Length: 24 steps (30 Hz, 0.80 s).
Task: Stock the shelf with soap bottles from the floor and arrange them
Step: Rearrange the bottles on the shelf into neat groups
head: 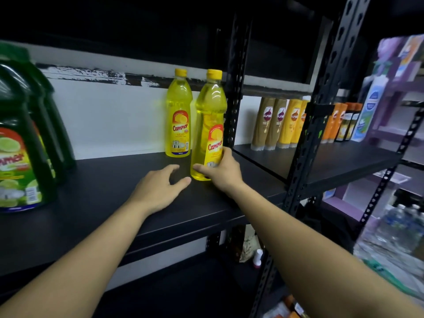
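Two yellow soap bottles with yellow caps stand on the black shelf board. The rear bottle is upright near the white back wall. The front bottle stands just right of it, near the black upright post. My right hand grips the base of the front bottle, fingers round its lower label. My left hand hovers just left of that bottle's base, fingers loosely spread and holding nothing.
Large green soap jugs stand at the shelf's left end. A black perforated post divides this bay from a shelf of brown and orange shampoo bottles. Purple shelving and packed water bottles stand at the right.
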Tool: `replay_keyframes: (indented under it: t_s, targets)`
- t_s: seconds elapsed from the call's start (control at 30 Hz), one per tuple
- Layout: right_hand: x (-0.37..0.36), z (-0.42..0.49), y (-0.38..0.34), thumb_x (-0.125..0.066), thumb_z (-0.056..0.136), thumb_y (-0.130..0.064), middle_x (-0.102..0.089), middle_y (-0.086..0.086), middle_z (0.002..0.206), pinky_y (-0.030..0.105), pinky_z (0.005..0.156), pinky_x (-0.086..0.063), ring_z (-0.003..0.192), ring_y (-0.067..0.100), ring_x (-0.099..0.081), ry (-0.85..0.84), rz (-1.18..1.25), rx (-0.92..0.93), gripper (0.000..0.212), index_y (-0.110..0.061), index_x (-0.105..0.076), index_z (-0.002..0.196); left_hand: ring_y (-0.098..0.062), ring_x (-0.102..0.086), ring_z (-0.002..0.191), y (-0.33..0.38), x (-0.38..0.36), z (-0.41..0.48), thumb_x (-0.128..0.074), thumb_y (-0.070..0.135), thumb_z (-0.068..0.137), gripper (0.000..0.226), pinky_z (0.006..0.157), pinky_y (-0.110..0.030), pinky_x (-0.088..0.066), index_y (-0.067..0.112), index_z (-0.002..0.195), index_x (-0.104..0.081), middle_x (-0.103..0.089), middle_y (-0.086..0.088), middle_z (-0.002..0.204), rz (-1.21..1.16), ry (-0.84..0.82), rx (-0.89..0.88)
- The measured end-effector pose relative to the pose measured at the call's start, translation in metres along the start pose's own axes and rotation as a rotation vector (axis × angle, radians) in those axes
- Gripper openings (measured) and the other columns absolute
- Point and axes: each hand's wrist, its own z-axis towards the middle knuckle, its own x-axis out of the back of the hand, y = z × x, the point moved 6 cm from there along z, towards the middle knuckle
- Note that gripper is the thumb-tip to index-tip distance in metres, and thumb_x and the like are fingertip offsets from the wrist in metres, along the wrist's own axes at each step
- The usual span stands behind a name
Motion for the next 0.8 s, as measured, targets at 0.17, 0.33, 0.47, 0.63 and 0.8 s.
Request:
replay_keyframes:
  t_s: [0.17,0.33,0.47,0.63,0.8]
  targets:
    - [-0.016,-0.042,-0.03,-0.088,0.063,-0.05,-0.061,0.001,0.123,0.043,0.096,-0.051,0.113,0.023,-0.06,0.001,0.0,0.026,0.082,-0.022,-0.045,0.128,-0.01,-0.063,0.115,0.014,0.022,-0.017,-0.062,0.047,0.093,0.056,0.101,-0.032,-0.048,0.027,0.144,-0.05,-0.06,0.005,0.139,-0.254,0.177,-0.071]
    - [-0.047,-0.08,-0.062,-0.089,0.062,-0.049,-0.06,-0.001,0.124,0.036,0.092,-0.05,0.112,0.021,-0.06,-0.079,-0.033,0.128,0.084,-0.022,-0.045,0.129,-0.007,-0.064,0.092,-0.006,0.058,-0.052,-0.068,0.037,0.092,0.047,0.08,-0.022,-0.049,0.023,0.136,-0.057,-0.065,0.009,0.117,-0.392,0.352,0.01]
    - [-0.068,-0.088,-0.074,-0.089,0.063,-0.052,-0.066,-0.008,0.122,0.042,0.096,-0.053,0.11,0.015,-0.064,-0.24,-0.079,0.177,0.082,-0.029,-0.046,0.129,0.0,-0.064,0.088,-0.038,0.08,-0.074,-0.067,0.042,0.091,0.048,0.086,-0.026,-0.049,0.027,0.135,-0.057,-0.064,0.014,0.118,-0.32,0.314,0.041]
    - [-0.067,-0.092,-0.074,-0.087,0.065,-0.053,-0.067,-0.008,0.12,0.04,0.094,-0.054,0.107,0.014,-0.065,-0.248,-0.095,0.196,0.079,-0.028,-0.047,0.128,-0.007,-0.069,0.094,-0.049,0.078,-0.074,-0.064,0.048,0.091,0.042,0.101,-0.04,-0.05,0.028,0.128,-0.06,-0.071,0.009,0.119,-0.271,0.271,0.079]
    - [-0.065,-0.093,-0.075,-0.086,0.066,-0.055,-0.066,-0.007,0.12,0.041,0.093,-0.055,0.107,0.015,-0.065,-0.251,-0.112,0.187,0.076,-0.028,-0.045,0.124,-0.009,-0.069,0.096,-0.052,0.077,-0.072,-0.064,0.049,0.091,0.043,0.099,-0.035,-0.049,0.03,0.129,-0.06,-0.071,0.009,0.119,-0.28,0.27,0.076]
